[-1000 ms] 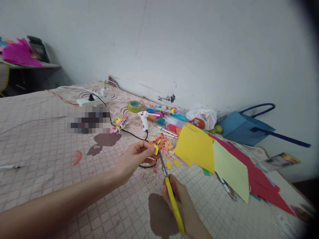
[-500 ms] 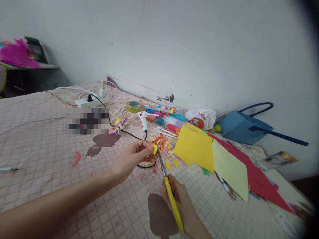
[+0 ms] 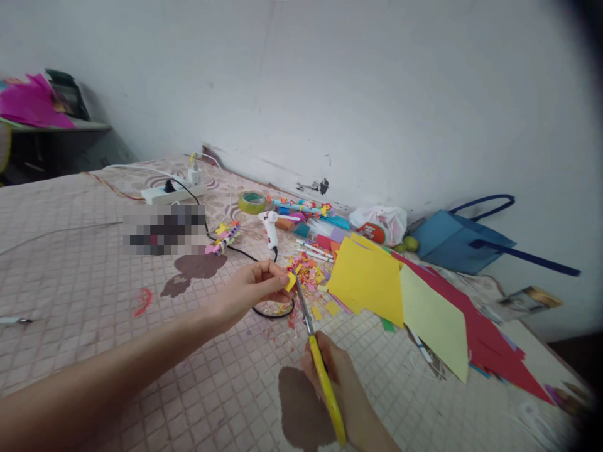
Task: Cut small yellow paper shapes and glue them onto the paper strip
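My left hand (image 3: 252, 290) pinches a small yellow paper piece (image 3: 290, 282) between thumb and fingers, just above the tiled pink surface. My right hand (image 3: 336, 383) grips yellow-handled scissors (image 3: 320, 370), whose metal blades reach up to the edge of that paper piece. Beyond the blade tips lies a heap of colourful paper scraps (image 3: 308, 271). A black cable (image 3: 271, 312) loops under my left hand.
Yellow sheets (image 3: 370, 276), a pale green sheet (image 3: 436, 320) and red paper (image 3: 490, 342) lie to the right. A white glue gun (image 3: 270, 226), tape roll (image 3: 252, 201), markers (image 3: 313, 249), power strip (image 3: 172, 191), plastic bag (image 3: 381, 223) and blue bag (image 3: 459, 238) line the wall.
Both hands and the scissors have shifted slightly up and left in view; the paper piece is tilted a little more against the blades.
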### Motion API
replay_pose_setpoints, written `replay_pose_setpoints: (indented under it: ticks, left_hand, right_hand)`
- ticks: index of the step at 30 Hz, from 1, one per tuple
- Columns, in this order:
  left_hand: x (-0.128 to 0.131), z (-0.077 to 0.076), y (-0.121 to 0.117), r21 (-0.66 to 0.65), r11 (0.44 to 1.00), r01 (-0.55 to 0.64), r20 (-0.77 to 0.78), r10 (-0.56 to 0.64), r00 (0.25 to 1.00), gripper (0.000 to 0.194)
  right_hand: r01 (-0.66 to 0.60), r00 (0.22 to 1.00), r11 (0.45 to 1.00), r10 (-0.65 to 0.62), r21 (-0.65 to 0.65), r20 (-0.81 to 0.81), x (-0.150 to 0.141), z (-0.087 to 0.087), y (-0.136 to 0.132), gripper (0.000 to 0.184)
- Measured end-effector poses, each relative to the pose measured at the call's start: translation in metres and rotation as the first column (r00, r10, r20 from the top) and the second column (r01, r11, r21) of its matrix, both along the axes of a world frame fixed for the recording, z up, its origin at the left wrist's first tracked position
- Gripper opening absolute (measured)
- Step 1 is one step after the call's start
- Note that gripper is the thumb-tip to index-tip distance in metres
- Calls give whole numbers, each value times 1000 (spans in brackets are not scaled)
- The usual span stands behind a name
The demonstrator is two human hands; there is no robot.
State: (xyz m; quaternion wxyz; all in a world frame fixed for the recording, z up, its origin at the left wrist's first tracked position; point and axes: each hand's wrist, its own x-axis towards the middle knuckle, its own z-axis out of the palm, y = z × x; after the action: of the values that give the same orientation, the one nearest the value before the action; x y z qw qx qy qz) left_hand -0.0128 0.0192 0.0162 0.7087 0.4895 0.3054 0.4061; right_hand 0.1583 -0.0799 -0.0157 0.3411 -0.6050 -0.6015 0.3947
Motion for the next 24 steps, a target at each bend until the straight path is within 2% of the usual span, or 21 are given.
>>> replay_pose_setpoints:
  ticks: [9, 19, 24]
  left_hand:
    - [-4, 2, 5, 26, 998, 52, -24, -51, 998, 18]
    - [-8, 3, 9, 73, 991, 109, -15, -109, 994, 17]
    - [-9, 3, 10, 90, 990, 105, -54, -100, 994, 17]
  right_hand:
    - [-23, 997, 1000, 23, -2, 73, 6, -11, 2, 24]
    - [-144, 987, 988, 147, -48, 61, 7, 7, -1, 40]
    - [-151, 986, 988, 153, -27, 73, 9, 5, -1, 39]
